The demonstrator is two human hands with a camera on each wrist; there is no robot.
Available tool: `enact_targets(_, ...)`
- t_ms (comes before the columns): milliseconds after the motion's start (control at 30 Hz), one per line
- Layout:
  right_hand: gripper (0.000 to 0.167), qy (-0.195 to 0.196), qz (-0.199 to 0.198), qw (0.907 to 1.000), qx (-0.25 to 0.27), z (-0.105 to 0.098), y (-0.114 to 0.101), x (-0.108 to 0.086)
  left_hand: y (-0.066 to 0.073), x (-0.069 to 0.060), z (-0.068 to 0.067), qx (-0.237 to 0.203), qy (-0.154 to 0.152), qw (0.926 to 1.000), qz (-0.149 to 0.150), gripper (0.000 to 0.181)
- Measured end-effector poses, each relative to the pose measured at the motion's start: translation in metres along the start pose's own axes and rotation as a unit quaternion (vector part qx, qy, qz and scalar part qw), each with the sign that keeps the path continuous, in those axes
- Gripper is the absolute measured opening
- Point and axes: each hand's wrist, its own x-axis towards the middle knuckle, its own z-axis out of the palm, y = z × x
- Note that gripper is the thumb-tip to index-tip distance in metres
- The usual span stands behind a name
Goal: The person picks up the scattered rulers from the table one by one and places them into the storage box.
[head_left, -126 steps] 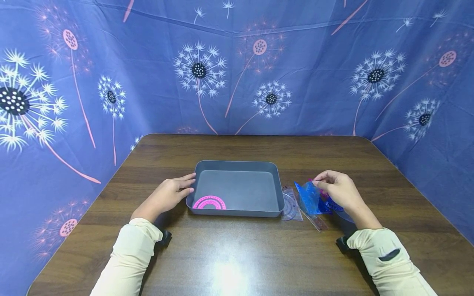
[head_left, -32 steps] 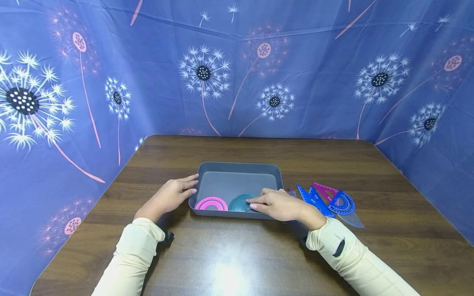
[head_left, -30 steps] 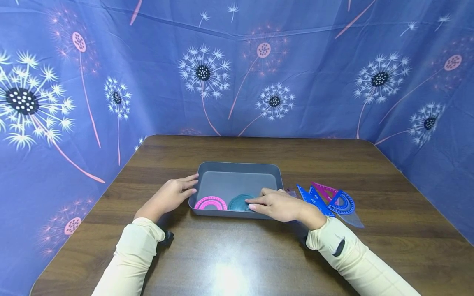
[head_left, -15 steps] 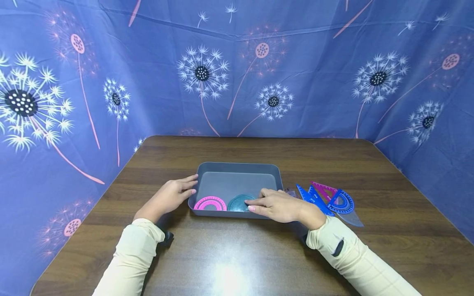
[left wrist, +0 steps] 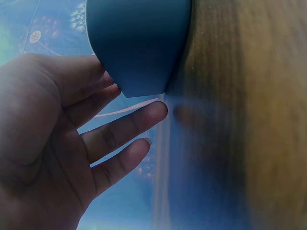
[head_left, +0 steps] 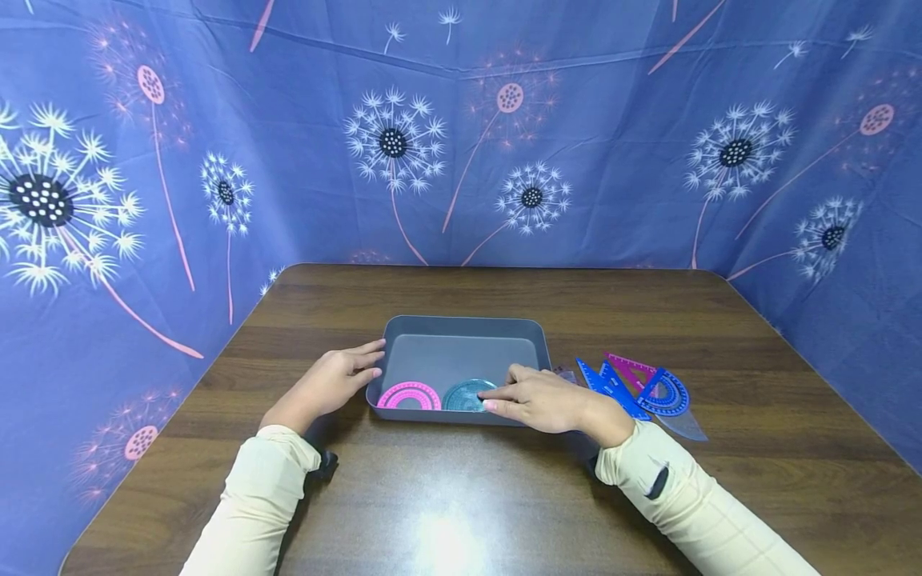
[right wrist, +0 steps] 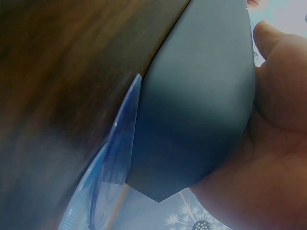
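A teal protractor (head_left: 461,395) lies in the front part of the grey tray (head_left: 461,322), just right of a pink protractor (head_left: 410,395). My right hand (head_left: 543,400) reaches over the tray's front right corner, its index fingertip and thumb at the teal protractor's right side. Fairly straight fingers touch the protractor; its edge under them is hidden. At the tray's left wall rests my left hand (head_left: 322,387), fingers extended and spread. In the left wrist view these fingers (left wrist: 139,120) lie beside the tray's corner. The right wrist view hides my right fingertips behind the tray wall (right wrist: 196,91).
Right of the tray lie blue set squares (head_left: 612,387), a pink set square (head_left: 628,369), a blue protractor (head_left: 670,394) and a clear bluish piece (head_left: 687,427). Another clear piece (head_left: 567,374) is partly hidden by my right hand. A patterned cloth (head_left: 461,48) hangs behind the table.
My right hand has come from the pile into the tray with the teal protractor. Over the last second the protractor shifts slightly left, then looks lighter. My left hand stays by the tray.
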Motion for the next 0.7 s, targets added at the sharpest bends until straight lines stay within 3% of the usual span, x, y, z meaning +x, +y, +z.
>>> enact_targets(700,0.052,0.0,0.0,1.0,-0.006,0.001,0.0006,0.0003,0.0005,0.0003,-0.0006,0.009,-0.004,0.9999,-0.006,0.041)
